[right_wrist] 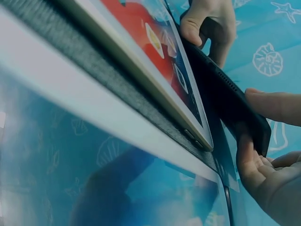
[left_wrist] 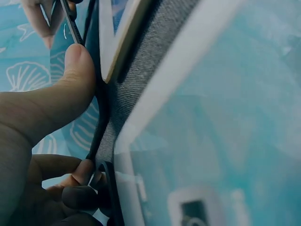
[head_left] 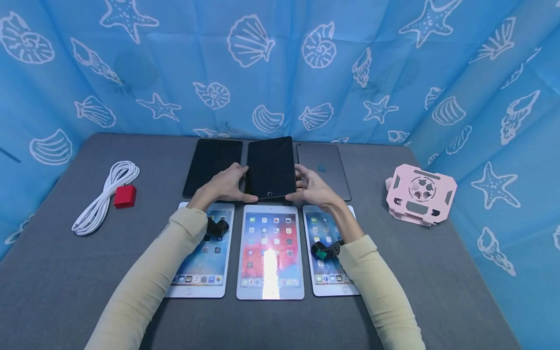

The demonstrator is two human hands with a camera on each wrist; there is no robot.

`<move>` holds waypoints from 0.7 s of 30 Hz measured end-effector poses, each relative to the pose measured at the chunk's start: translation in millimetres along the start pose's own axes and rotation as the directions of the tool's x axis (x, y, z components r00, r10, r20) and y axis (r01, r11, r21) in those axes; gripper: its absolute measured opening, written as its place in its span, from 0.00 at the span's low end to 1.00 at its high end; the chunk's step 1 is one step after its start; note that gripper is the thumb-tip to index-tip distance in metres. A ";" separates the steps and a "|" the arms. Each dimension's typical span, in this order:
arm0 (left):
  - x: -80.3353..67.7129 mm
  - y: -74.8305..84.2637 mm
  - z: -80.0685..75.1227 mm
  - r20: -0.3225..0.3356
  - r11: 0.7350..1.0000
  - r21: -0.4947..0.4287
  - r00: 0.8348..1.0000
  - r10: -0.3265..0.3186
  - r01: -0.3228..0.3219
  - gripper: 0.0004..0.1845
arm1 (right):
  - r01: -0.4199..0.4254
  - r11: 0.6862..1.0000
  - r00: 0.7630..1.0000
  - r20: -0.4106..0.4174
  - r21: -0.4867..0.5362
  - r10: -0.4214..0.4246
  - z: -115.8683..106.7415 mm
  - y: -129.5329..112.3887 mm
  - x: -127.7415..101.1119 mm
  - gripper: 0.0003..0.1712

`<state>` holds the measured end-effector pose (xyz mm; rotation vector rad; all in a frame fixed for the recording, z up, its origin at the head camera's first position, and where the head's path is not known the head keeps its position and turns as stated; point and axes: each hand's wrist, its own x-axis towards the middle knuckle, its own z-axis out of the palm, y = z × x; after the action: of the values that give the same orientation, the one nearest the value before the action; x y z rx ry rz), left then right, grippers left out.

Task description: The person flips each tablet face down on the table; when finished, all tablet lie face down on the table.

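Note:
In the head view a black tablet (head_left: 270, 167) with a round home button is slightly raised and tilted in the middle of the back row. My left hand (head_left: 225, 185) pinches its left side, the thumb at the lower left corner. With thumb and curled fingers, my right hand (head_left: 316, 187) grips the lower right side. The right wrist view shows the tablet's dark edge (right_wrist: 225, 82) between both hands. Flat at the left lies another dark tablet (head_left: 210, 163). A grey tablet (head_left: 325, 165) lies face down at the right, its apple logo showing.
Three lit white tablets lie in front: a left one (head_left: 225, 272), a middle one (head_left: 271, 233) and a right one (head_left: 319, 228), the outer two partly under my forearms. A white cable (head_left: 94, 214) and red block (head_left: 125, 196) sit left. A pink stand (head_left: 421, 194) is right; a curtain (head_left: 280, 73) hangs behind.

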<state>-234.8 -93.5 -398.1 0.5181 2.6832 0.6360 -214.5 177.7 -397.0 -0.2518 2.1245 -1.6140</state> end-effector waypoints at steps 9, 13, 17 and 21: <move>2.2 2.9 -1.9 0.011 0.999 0.033 1.000 0.006 -0.006 0.56 | 0.044 0.999 0.999 -0.019 -0.027 -0.045 2.6 -7.4 -2.8 0.62; 3.8 4.0 -1.7 0.016 1.000 0.028 1.000 0.007 -0.007 0.55 | 0.074 0.996 0.997 -0.022 -0.043 -0.075 2.6 -9.5 -5.0 0.61; 6.0 6.8 -1.2 0.029 1.000 0.014 1.000 -0.005 0.005 0.55 | 0.099 0.994 0.994 -0.032 -0.051 -0.100 2.2 -12.4 -6.9 0.59; 7.8 11.4 -1.5 0.041 1.000 -0.005 0.999 -0.009 0.009 0.54 | 0.113 0.991 0.992 -0.054 -0.074 -0.117 1.3 -17.0 -9.3 0.59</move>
<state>-239.2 -81.3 -393.1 0.5122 2.6440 0.6226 -207.9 175.4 -378.8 -0.3604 2.2512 -1.6294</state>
